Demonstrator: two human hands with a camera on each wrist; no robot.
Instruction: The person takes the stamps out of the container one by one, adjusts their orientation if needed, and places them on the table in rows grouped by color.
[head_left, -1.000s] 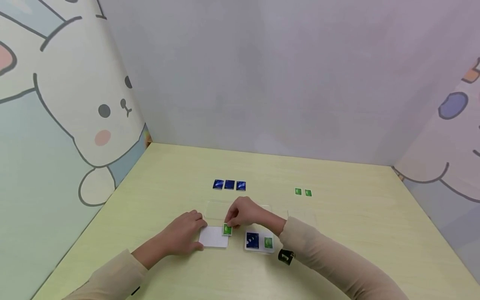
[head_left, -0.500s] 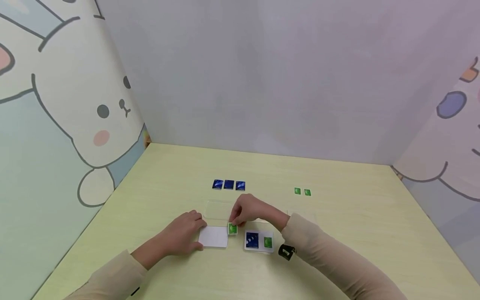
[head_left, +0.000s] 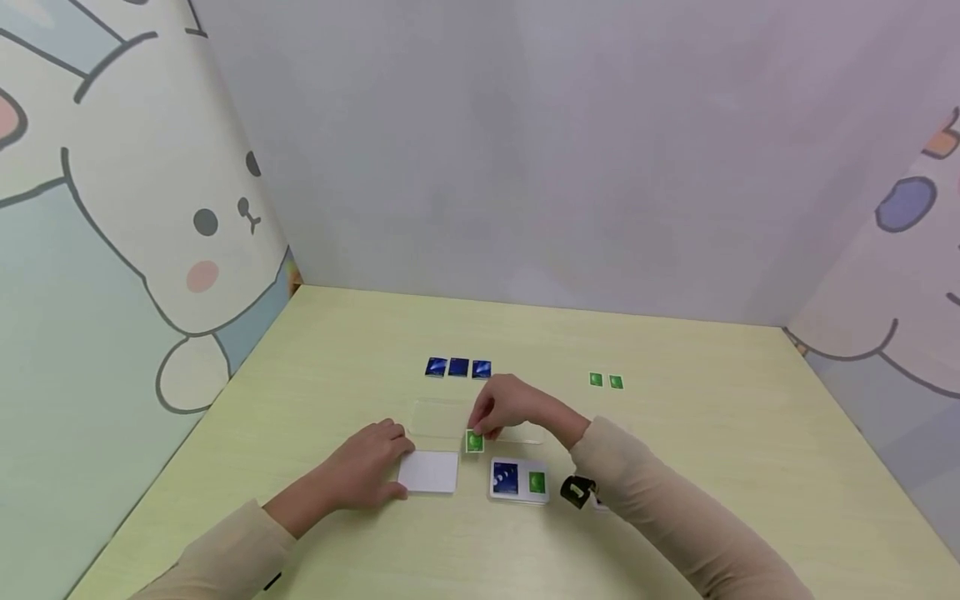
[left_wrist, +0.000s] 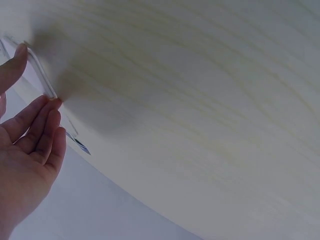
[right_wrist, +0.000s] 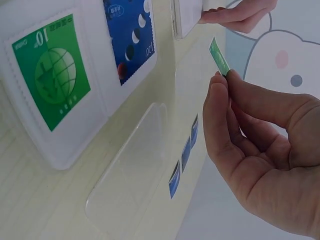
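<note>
My right hand [head_left: 504, 402] pinches a green postage stamp [head_left: 475, 442] between thumb and fingertips. In the right wrist view the stamp [right_wrist: 218, 56] is held up at an angle, clear of the table. My left hand [head_left: 363, 467] holds a blank white card [head_left: 427, 472] by its left side, thumb at the near edge and fingers at the far one. The card seems to lie in a clear case. Just right of it, a second case [head_left: 523, 481] holds a blue moon-phase stamp [head_left: 506, 478] and a green globe stamp [head_left: 537, 482] on white backing.
Behind the cards lie clear plastic covers [head_left: 438, 419], partly hidden by my right hand. Farther back, blue stamps [head_left: 458, 367] stand in a row, and two green stamps [head_left: 606, 381] lie to the right. Walls enclose the pale table [head_left: 705, 400].
My right hand has lifted the green stamp off the white card's right corner and moved it rightward and away from me. My left hand stays at the card.
</note>
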